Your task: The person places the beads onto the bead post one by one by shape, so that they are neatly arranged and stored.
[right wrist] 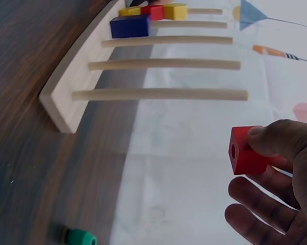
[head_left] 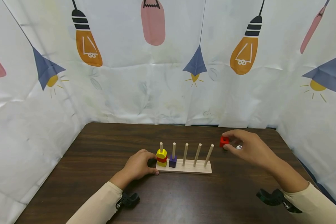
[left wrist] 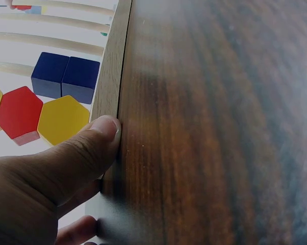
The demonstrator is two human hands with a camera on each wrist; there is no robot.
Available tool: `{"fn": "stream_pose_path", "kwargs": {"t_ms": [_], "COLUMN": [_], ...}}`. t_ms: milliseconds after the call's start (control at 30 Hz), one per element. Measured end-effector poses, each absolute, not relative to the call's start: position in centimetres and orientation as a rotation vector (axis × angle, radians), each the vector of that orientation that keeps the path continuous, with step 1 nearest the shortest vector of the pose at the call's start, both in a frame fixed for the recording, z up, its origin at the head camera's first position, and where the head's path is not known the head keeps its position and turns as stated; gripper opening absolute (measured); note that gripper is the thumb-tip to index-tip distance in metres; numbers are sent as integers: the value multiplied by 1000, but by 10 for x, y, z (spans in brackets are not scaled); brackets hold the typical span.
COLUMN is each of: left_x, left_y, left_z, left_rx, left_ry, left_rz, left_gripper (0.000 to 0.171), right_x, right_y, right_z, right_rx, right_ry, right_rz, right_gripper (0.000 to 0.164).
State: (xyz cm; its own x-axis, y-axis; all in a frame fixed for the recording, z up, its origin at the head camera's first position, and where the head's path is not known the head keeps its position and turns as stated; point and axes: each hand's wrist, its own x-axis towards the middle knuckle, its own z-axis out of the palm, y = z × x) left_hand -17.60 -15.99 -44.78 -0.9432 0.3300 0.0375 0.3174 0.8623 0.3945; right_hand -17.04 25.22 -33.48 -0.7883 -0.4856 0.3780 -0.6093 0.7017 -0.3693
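My right hand (head_left: 250,147) pinches a red cube (right wrist: 245,150) with a hole through it, between thumb and fingers. It is held up beyond the right end of a wooden peg board (head_left: 189,168) with several upright pegs. My left hand (head_left: 140,163) grips the board's left end, the thumb (left wrist: 100,135) along the front edge. Yellow and red hexagonal blocks (left wrist: 64,120) are stacked on the leftmost peg, a red one (left wrist: 21,112) between yellow ones. Two dark blue cubes (left wrist: 81,76) sit on the second peg. The other pegs are bare.
A green block (right wrist: 81,237) lies on the dark wooden table (head_left: 184,199), off the board's right end. Behind the table hangs a white curtain (head_left: 168,93) printed with lamps. Black straps with camera mounts (head_left: 127,200) sit on both wrists.
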Motion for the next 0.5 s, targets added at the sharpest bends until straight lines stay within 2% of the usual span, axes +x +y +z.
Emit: {"fn": "stream_pose_path", "kwargs": {"t_ms": [500], "left_x": [-176], "left_y": [-160], "left_z": [-447], "left_rx": [543], "left_ry": [3004], "left_rz": [625], "left_gripper": [50], "right_x": [-176], "right_y": [226], "right_z": [-329], "right_rx": [972], "right_ry": [-2542], "right_rz": [833], "right_gripper": [41]}}
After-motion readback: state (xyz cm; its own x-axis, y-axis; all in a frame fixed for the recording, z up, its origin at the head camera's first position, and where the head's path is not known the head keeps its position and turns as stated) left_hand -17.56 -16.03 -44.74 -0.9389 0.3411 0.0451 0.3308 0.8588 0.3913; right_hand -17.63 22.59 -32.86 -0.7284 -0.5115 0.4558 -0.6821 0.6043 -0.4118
